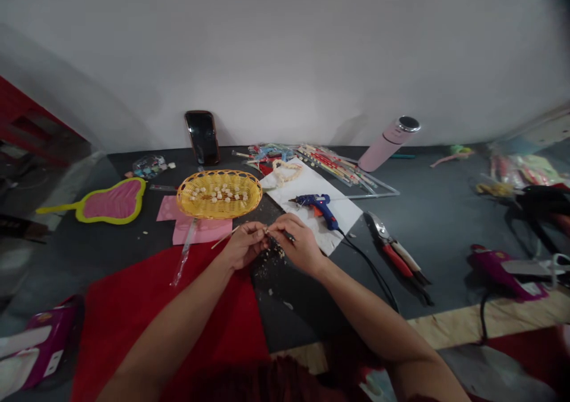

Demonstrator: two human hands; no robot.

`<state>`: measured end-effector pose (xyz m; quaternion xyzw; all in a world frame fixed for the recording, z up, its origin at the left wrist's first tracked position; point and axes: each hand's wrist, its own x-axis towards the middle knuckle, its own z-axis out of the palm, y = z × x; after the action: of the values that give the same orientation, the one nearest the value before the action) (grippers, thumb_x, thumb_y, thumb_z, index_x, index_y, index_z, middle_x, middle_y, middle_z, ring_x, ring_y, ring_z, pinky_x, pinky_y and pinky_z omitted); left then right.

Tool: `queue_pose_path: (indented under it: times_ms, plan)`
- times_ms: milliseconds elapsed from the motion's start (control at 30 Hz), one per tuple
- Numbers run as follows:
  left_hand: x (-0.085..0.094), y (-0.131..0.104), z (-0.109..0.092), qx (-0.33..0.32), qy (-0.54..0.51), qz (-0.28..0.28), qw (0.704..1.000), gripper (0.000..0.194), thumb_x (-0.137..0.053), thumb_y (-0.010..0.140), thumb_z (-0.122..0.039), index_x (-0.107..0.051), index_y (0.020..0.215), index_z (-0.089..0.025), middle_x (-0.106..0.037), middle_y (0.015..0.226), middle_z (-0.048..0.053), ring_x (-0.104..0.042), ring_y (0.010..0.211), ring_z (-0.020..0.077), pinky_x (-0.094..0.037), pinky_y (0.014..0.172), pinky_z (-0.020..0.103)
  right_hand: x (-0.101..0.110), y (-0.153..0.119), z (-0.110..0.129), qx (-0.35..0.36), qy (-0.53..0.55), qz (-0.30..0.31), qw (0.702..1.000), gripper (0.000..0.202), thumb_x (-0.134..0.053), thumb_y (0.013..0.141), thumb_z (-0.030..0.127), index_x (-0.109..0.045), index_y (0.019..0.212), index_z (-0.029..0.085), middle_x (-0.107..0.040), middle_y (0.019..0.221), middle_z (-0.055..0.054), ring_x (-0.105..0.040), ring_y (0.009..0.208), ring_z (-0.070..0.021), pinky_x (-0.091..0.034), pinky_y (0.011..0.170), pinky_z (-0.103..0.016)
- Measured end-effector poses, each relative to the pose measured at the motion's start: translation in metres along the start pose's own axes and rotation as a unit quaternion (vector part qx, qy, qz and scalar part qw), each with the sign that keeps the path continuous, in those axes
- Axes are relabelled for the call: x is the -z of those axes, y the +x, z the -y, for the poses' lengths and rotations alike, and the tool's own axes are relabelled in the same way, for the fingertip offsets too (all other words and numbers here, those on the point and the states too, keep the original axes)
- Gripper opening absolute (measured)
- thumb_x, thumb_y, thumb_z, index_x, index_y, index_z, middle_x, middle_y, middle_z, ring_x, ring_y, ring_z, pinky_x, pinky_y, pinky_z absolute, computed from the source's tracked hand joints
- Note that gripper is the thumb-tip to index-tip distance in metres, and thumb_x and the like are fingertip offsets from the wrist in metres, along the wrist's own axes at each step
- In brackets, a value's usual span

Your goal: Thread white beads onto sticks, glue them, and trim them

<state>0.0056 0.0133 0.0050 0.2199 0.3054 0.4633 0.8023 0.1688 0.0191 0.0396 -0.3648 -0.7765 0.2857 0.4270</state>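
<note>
Small piece [266, 231] between left hand [246, 244] and right hand [297, 241], too small to identify; stick's [224, 238] inner end hidden by left hand; red cloth [118, 307] below left hand, partly under forearm, cut by bottom edge; purple case [50, 339] far left of left hand, cropped; plastic bag [525, 170] far right of right hand, blurred, contents unclear.

The head camera (the only view) looks forward and down over the nearby table [431, 218].
</note>
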Motion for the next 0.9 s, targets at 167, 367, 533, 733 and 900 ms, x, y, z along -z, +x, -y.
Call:
queue_pose_path:
  times_ms: [167, 367, 533, 733, 900]
  plan:
    - [0.0021, 0.0001, 0.0017, -0.001, 0.000, 0.007, 1.000, 0.022, -0.080, 0.060, -0.025, -0.063, 0.066, -0.011, -0.059, 0.056, 0.000, -0.054, 0.052, 0.0075, -0.045, 0.053, 0.018, -0.0021, -0.0022, -0.0029, 0.004, -0.008, -0.002, 1.000, 0.011, -0.052, 0.087, 0.019, -0.062, 0.090, 0.021, -0.061, 0.087, -0.006, -0.057, 0.087, -0.0170, -0.050, 0.078, -0.033]
    - [0.0021, -0.0001, 0.0021, -0.007, 0.002, 0.006, 1.000, 0.023, -0.080, 0.060, -0.024, -0.064, 0.068, -0.011, -0.060, 0.060, 0.000, -0.055, 0.053, 0.0070, -0.045, 0.053, 0.018, -0.0004, -0.0041, -0.0029, 0.004, -0.013, -0.004, 1.000, 0.010, -0.052, 0.087, 0.021, -0.061, 0.087, 0.021, -0.061, 0.084, -0.005, -0.058, 0.083, -0.0164, -0.050, 0.076, -0.032]
    - [0.0029, 0.0000, 0.0028, -0.005, 0.019, 0.014, 1.000, 0.023, -0.079, 0.061, -0.026, -0.063, 0.066, -0.011, -0.060, 0.059, 0.001, -0.055, 0.052, 0.0068, -0.045, 0.053, 0.017, 0.0008, -0.0038, -0.0030, 0.031, -0.046, 0.013, 0.998, 0.010, -0.051, 0.087, 0.019, -0.061, 0.086, 0.020, -0.061, 0.084, -0.006, -0.058, 0.083, -0.0165, -0.050, 0.076, -0.032]
    - [0.0019, -0.0001, 0.0022, -0.002, 0.020, 0.003, 1.000, 0.025, -0.081, 0.058, -0.026, -0.063, 0.064, -0.010, -0.060, 0.058, 0.001, -0.054, 0.051, 0.0071, -0.044, 0.052, 0.018, 0.0006, -0.0041, -0.0037, 0.032, -0.054, 0.023, 0.998, 0.012, -0.048, 0.088, 0.020, -0.060, 0.087, 0.020, -0.061, 0.085, -0.007, -0.057, 0.084, -0.0169, -0.050, 0.077, -0.032]
    - [0.0013, -0.0001, 0.0019, -0.004, 0.021, 0.001, 1.000, 0.026, -0.082, 0.057, -0.026, -0.062, 0.063, -0.010, -0.060, 0.059, 0.001, -0.054, 0.051, 0.0071, -0.044, 0.053, 0.018, -0.0001, -0.0050, -0.0056, 0.038, -0.053, 0.027, 0.997, 0.012, -0.048, 0.088, 0.019, -0.060, 0.088, 0.020, -0.061, 0.086, -0.007, -0.057, 0.084, -0.0170, -0.050, 0.077, -0.033]
